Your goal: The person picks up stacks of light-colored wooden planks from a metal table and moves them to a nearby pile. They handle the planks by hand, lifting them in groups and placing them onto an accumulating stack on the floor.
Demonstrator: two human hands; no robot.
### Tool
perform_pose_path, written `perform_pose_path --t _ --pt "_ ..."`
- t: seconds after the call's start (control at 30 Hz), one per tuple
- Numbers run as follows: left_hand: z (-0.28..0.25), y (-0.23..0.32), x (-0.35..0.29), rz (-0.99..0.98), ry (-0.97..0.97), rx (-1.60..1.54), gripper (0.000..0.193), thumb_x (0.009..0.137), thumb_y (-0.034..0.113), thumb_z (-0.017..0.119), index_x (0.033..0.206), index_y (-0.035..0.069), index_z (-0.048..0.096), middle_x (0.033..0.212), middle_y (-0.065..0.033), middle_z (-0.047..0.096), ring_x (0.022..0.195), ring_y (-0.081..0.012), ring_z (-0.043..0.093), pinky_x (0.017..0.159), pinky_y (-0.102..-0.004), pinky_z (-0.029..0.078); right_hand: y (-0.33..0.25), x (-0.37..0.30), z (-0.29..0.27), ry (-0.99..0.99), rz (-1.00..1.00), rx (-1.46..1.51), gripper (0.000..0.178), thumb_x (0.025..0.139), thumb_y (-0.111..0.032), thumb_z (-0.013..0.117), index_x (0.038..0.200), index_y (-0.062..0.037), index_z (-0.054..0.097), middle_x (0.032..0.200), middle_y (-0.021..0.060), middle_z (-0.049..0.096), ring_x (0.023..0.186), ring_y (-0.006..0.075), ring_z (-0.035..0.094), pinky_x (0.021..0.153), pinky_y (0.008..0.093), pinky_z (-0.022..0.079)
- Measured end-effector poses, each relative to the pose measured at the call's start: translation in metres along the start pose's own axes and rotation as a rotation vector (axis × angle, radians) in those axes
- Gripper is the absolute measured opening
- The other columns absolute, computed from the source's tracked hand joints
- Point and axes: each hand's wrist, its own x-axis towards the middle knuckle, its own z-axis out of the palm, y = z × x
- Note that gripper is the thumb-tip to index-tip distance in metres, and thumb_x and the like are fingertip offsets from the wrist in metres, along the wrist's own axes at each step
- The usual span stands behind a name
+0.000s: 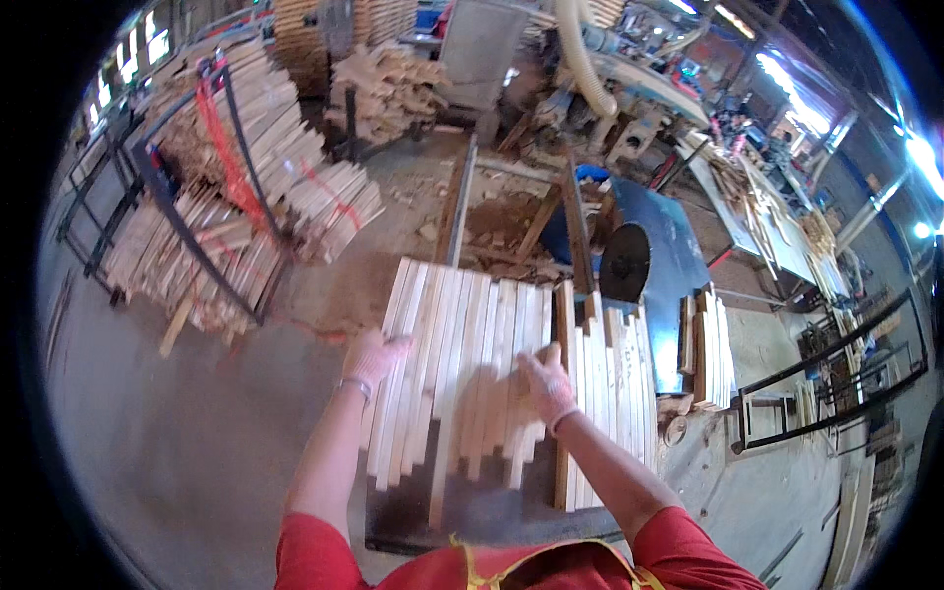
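Strips of pale, narrow wood (458, 334) point forward, left hand (372, 360) at their left edge, right hand (549, 387) farther right, fingers' grip unclear.

A grey floor (221, 423) spreads beneath glaring lights (922, 155) at upper right and bright windows (157, 45) upper left.

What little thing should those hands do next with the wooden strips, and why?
Perhaps press gently inward. The left hand is at the left edge of the wooden strips, and the right hand is over ones farther right. Squeezing from both sides might bunch these side-by-side strips snugly.
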Motion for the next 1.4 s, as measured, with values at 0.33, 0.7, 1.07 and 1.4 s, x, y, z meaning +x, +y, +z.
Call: perform_pose_path --t 0.33,0.7,1.07,1.4 --pt "-0.005 -0.075 -0.035 -0.044 -0.249 -0.375 0.043 0.089 0.022 0.08 0.121 -0.005 0.069 0.108 -0.0134 0.076 0.096 -0.0227 0.072 0.09 -0.0392 0.057 0.06 -0.022 -0.003 -0.198 0.256 0.231 0.072 0.093 -0.048 0.073 0.141 0.0021 0.052 0.131 0.0194 0.061 0.118 0.029 0.062 0.097 0.0407 0.052" --pt "-0.038 -0.027 -0.066 0.129 -0.138 -0.351 0.047 0.083 0.021 0.084 0.116 -0.007 0.067 0.098 -0.0159 0.076 0.087 -0.0221 0.072 0.083 -0.0397 0.059 0.008 -0.036 -0.022 -0.226 0.178 0.041 0.083 0.088 -0.05 0.078 0.142 0.008 0.052 0.138 0.0241 0.063 0.125 0.0293 0.063 0.104 0.0379 0.052" --pt "-0.131 0.105 -0.062 0.841 0.278 -0.803 0.046 0.089 0.002 0.078 0.131 0.001 0.058 0.118 -0.0106 0.074 0.103 -0.0204 0.073 0.09 -0.0351 0.062 -0.151 -0.066 -0.103 0.198 -0.927 0.381 0.05 0.093 -0.028 0.077 0.134 -0.0031 0.062 0.123 0.0103 0.068 0.112 0.0186 0.063 0.102 0.0366 0.05" --pt "0.006 -0.058 -0.057 0.531 0.02 0.345 0.047 0.1 0.017 0.067 0.143 0.006 0.053 0.136 -0.0099 0.066 0.119 -0.0241 0.066 0.098 -0.0382 0.056 0.122 -0.056 -0.066 -0.114 -0.74 0.15 0.06 0.106 -0.032 0.057 0.16 -0.0138 0.039 0.153 0.014 0.052 0.139 0.0272 0.052 0.12 0.0432 0.043"
